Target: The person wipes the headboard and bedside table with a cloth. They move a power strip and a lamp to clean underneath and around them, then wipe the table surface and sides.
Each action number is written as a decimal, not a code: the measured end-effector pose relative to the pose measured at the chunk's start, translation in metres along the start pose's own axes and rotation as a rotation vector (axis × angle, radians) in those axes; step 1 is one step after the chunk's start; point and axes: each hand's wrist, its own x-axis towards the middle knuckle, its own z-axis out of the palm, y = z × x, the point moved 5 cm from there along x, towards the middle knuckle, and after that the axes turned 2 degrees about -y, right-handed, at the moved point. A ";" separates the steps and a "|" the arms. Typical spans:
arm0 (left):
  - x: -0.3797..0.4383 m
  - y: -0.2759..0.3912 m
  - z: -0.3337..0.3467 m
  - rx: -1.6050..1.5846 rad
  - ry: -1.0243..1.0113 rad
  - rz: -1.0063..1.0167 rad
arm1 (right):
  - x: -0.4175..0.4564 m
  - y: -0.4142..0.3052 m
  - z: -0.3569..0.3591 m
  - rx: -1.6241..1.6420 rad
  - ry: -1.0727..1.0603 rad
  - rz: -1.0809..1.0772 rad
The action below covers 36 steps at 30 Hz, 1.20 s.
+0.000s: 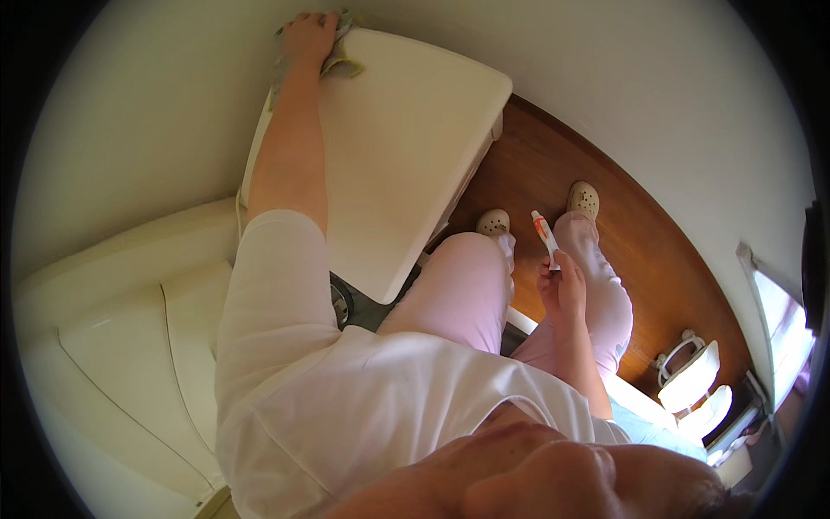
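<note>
My left hand (310, 40) is stretched out to the far corner of a white, round-cornered top (395, 149) of a piece of furniture. It holds a crumpled grey cloth with yellowish edges (343, 66) against this corner, beside the wall. Low over my legs, my right hand (563, 285) grips the flat end of a small white and orange squeeze tube (545, 235). The tube's narrow end points away from me, towards my feet; whether it is capped I cannot tell.
Pale walls (622, 71) rise behind and beside the white top. Beige clogs (584, 199) are on my feet on the brown wooden floor (648, 285). At the left is a large cream-coloured piece with curved seams (123, 363). Brightly lit white objects (690, 379) stand at the right.
</note>
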 end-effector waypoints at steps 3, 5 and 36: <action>-0.005 0.045 -0.032 -0.083 -0.037 -0.061 | -0.001 -0.003 0.001 -0.001 0.027 -0.026; -0.012 0.061 -0.040 -0.102 -0.025 -0.022 | -0.002 -0.004 0.004 0.018 -0.001 -0.027; -0.122 0.284 -0.141 -0.353 -0.102 0.344 | -0.014 -0.005 -0.004 0.112 -0.077 -0.222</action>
